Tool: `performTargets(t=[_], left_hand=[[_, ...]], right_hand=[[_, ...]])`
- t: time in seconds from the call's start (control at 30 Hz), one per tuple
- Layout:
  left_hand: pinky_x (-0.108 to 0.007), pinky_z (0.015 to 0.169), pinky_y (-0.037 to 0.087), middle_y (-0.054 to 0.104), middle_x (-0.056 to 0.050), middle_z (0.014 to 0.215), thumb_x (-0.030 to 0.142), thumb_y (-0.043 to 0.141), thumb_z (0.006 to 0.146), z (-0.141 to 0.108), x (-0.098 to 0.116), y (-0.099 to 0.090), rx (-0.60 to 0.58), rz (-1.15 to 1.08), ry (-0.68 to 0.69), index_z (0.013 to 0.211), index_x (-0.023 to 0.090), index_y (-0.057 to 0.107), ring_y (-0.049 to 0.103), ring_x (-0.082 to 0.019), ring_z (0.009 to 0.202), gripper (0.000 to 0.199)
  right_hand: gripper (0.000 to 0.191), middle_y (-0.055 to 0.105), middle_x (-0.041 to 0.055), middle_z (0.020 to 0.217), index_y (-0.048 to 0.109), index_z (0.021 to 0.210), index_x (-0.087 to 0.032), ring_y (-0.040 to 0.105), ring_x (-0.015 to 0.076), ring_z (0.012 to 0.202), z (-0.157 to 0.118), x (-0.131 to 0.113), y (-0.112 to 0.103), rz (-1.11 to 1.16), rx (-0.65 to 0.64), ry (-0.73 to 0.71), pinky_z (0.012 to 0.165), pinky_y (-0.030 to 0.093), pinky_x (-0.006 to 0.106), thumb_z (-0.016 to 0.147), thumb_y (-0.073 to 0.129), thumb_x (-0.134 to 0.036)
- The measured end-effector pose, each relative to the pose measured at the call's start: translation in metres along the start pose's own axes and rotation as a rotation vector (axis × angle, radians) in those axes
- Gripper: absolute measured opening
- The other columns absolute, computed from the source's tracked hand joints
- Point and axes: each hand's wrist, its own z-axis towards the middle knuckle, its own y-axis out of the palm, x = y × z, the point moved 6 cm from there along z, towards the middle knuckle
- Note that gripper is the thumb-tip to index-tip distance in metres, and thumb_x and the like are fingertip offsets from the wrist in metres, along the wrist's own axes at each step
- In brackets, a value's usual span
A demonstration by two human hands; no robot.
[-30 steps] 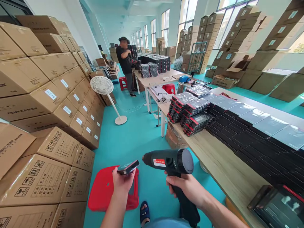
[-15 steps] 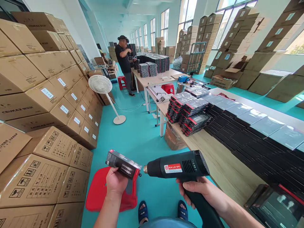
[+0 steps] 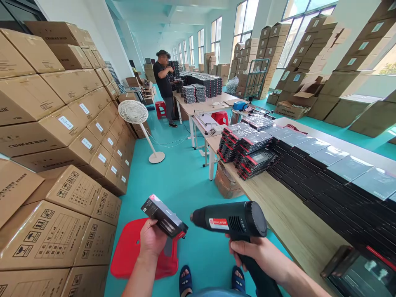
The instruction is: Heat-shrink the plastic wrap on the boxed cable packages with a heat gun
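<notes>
My left hand [image 3: 152, 238] grips a small black box [image 3: 165, 216] with red at its end and a glossy film-like surface. The box is tilted, its right end lower than its left. In my right hand [image 3: 252, 251] is a dark heat gun [image 3: 229, 218] with a red and white label, held by its handle. Its nozzle points left toward the box, a short gap away from it. Under my left hand stands a red plastic stool [image 3: 123, 251]; the forearm and the box hide part of it.
Brown cartons [image 3: 71, 206] are stacked along the left. On the wooden table [image 3: 287, 202] at right lie film-wrapped black and red packs [image 3: 247, 148] and long rows of dark boxes [image 3: 324, 189]. A white fan [image 3: 133, 112] stands ahead. Another person [image 3: 165, 86] stands by a farther table.
The box in my left hand has turned, its right end dropping a little. The heat gun has swung slightly left and down, showing more of its rear end.
</notes>
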Motion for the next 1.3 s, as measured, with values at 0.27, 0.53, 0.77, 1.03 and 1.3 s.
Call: performTargets(t=[0.27, 0.53, 0.77, 1.03, 1.3], left_hand=[[-0.026, 0.074, 0.052, 0.074, -0.002, 0.084, 0.005, 0.072, 0.066, -0.016, 0.011, 0.015, -0.169, 0.462, 0.210, 0.092, 0.019, 0.073, 0.067, -0.020, 0.080, 0.029], [-0.043, 0.101, 0.046, 0.067, -0.007, 0.114, 0.022, 0.069, 0.071, -0.011, 0.016, 0.010, -0.249, 1.217, 0.602, 0.099, 0.026, 0.072, 0.060, -0.028, 0.110, 0.029], [-0.050, 0.104, 0.044, 0.067, -0.008, 0.116, 0.019, 0.057, 0.073, -0.007, 0.014, 0.001, -0.267, 1.423, 0.764, 0.100, 0.026, 0.072, 0.058, -0.029, 0.115, 0.032], [-0.051, 0.104, 0.045, 0.066, -0.009, 0.118, 0.021, 0.056, 0.074, -0.003, 0.009, -0.004, -0.269, 1.464, 0.767, 0.101, 0.026, 0.072, 0.057, -0.030, 0.117, 0.032], [-0.050, 0.106, 0.044, 0.066, -0.009, 0.119, 0.024, 0.060, 0.072, -0.001, 0.013, -0.006, -0.260, 1.385, 0.723, 0.099, 0.026, 0.073, 0.058, -0.030, 0.117, 0.029]], right_hand=[[0.037, 0.066, 0.0035, 0.077, 0.066, 0.095, -0.016, 0.058, 0.0158, 0.059, 0.003, 0.001, 0.013, 0.183, -0.066, 0.000, 0.054, 0.044, 0.029, 0.073, 0.075, -0.045], [0.038, 0.063, 0.0014, 0.070, 0.064, 0.093, -0.015, 0.057, 0.0160, 0.061, 0.017, -0.033, 0.033, -0.014, -0.047, -0.037, 0.055, 0.044, 0.028, 0.072, 0.073, -0.046], [0.021, 0.058, -0.0010, 0.058, 0.060, 0.075, -0.017, 0.053, 0.0148, 0.055, 0.018, -0.038, 0.037, -0.134, -0.146, -0.030, 0.054, 0.043, 0.029, 0.072, 0.067, -0.037], [0.018, 0.060, -0.0017, 0.065, 0.058, 0.079, -0.018, 0.055, 0.0140, 0.055, 0.024, -0.039, 0.037, -0.144, -0.119, -0.053, 0.052, 0.043, 0.027, 0.071, 0.067, -0.032], [0.024, 0.064, 0.0002, 0.071, 0.060, 0.083, -0.017, 0.058, 0.0148, 0.056, 0.024, -0.037, 0.039, -0.070, -0.135, -0.010, 0.051, 0.044, 0.027, 0.067, 0.069, -0.032]])
